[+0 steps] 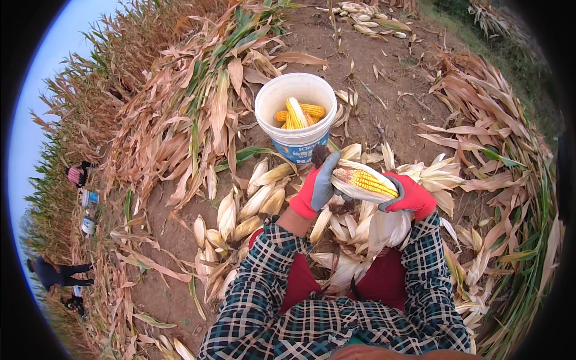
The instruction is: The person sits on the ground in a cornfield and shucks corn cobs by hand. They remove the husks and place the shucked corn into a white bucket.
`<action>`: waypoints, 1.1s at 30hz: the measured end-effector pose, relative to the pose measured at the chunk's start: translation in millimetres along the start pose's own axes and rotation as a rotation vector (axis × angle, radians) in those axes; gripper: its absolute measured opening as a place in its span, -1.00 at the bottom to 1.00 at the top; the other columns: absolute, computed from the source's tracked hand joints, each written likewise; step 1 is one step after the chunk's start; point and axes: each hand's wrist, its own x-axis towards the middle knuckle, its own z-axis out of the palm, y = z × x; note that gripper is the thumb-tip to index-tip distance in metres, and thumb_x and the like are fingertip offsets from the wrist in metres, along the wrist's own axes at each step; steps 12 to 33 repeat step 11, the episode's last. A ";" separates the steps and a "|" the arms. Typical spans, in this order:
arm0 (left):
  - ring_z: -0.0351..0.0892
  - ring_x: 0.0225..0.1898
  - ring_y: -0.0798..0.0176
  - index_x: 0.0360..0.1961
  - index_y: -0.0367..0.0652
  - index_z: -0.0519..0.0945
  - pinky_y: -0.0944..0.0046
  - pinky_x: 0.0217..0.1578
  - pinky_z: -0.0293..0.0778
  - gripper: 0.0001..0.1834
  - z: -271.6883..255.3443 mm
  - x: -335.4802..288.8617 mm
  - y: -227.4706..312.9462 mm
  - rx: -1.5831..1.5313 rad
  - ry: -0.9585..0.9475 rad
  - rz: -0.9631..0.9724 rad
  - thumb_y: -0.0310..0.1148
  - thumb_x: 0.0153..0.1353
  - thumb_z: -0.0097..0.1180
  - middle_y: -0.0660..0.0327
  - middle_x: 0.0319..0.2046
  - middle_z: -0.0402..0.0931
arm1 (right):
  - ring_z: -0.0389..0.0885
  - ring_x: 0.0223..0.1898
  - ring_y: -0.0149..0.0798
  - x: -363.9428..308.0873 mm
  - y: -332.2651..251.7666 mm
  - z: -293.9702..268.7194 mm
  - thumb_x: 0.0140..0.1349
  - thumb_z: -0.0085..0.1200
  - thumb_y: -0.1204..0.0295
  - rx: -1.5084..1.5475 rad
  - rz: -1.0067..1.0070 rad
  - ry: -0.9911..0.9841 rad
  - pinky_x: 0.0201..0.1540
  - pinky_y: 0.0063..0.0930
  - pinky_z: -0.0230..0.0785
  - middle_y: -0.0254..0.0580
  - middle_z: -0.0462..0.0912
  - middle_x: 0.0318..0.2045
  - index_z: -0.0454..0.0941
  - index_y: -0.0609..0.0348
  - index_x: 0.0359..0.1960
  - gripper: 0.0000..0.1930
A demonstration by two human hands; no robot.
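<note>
Between my two gloved hands lies an ear of corn (363, 181), its yellow kernels partly bared and pale husk still along its upper side. My left hand (321, 185), in a red and grey glove, is closed round the end with the dark silk (320, 155). At the other end my right hand (410, 195), gloved alike, grips the ear; some of its fingers are hidden. Loose pale husk (389, 230) hangs below that hand. Just beyond my left hand stands a white and blue bucket (264, 117) with several husked yellow ears (298, 114) inside.
Unhusked ears (237, 210) lie heaped before me and to the left. Dry corn stalks (204, 114) are piled at the left, with more stalks (504, 120) at the right. Bare soil (372, 78) runs beyond the bucket. Far left are two people (54, 273) and more buckets (89, 225).
</note>
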 end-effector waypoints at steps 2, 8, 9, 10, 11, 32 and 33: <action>0.50 -0.52 0.39 -0.28 -0.11 0.55 0.33 -0.51 0.47 -0.67 37.7 0.9 -5.4 -0.023 0.042 0.174 -0.06 0.34 -0.02 0.29 -0.50 0.51 | 0.50 -0.02 -0.38 -1.7 11.2 -5.5 -0.26 0.42 0.42 0.086 -0.004 0.052 0.06 -0.42 0.36 -0.26 0.56 -0.03 0.39 0.26 0.15 -0.20; 0.31 -0.79 0.42 -0.54 0.04 0.48 0.35 -0.73 0.31 -0.66 53.2 12.8 6.0 -0.503 0.007 0.154 -0.04 0.31 -0.01 0.45 -0.80 0.30 | 0.45 0.04 -0.36 36.3 18.2 54.3 0.11 0.22 0.26 0.445 0.001 0.144 0.14 -0.46 0.25 -0.29 0.53 0.02 0.32 0.23 0.21 -0.36; 0.42 -0.72 0.39 -0.45 -0.03 0.51 0.33 -0.64 0.42 -0.68 61.1 19.2 9.1 -0.485 0.049 0.169 -0.05 0.31 -0.02 0.38 -0.70 0.43 | 0.42 0.07 -0.36 41.2 22.6 66.2 0.17 0.15 0.25 0.380 -0.057 0.228 0.16 -0.46 0.24 -0.27 0.50 0.06 0.30 0.21 0.23 -0.39; 0.51 -0.65 0.35 -0.34 -0.11 0.53 0.29 -0.56 0.49 -0.67 35.9 21.1 11.6 -0.444 -0.146 0.249 -0.06 0.32 -0.02 0.30 -0.58 0.54 | 0.39 0.11 -0.35 52.5 24.2 86.0 0.24 0.09 0.24 0.346 -0.131 0.276 0.17 -0.45 0.23 -0.26 0.47 0.09 0.27 0.19 0.26 -0.42; 0.55 -0.59 0.37 -0.31 -0.12 0.54 0.30 -0.50 0.53 -0.69 22.6 23.2 12.8 -0.452 -0.197 0.235 -0.09 0.32 -0.02 0.30 -0.57 0.56 | 0.36 0.14 -0.37 55.5 24.8 90.5 0.25 0.09 0.19 0.413 -0.041 0.239 0.19 -0.43 0.20 -0.21 0.44 0.11 0.25 0.14 0.28 -0.40; 0.55 -0.59 0.37 -0.31 -0.12 0.54 0.30 -0.50 0.53 -0.69 22.6 23.2 12.8 -0.452 -0.197 0.235 -0.09 0.32 -0.02 0.30 -0.57 0.56 | 0.36 0.14 -0.37 55.5 24.8 90.5 0.25 0.09 0.19 0.413 -0.041 0.239 0.19 -0.43 0.20 -0.21 0.44 0.11 0.25 0.14 0.28 -0.40; 0.55 -0.59 0.37 -0.31 -0.12 0.54 0.30 -0.50 0.53 -0.69 22.6 23.2 12.8 -0.452 -0.197 0.235 -0.09 0.32 -0.02 0.30 -0.57 0.56 | 0.36 0.14 -0.37 55.5 24.8 90.5 0.25 0.09 0.19 0.413 -0.041 0.239 0.19 -0.43 0.20 -0.21 0.44 0.11 0.25 0.14 0.28 -0.40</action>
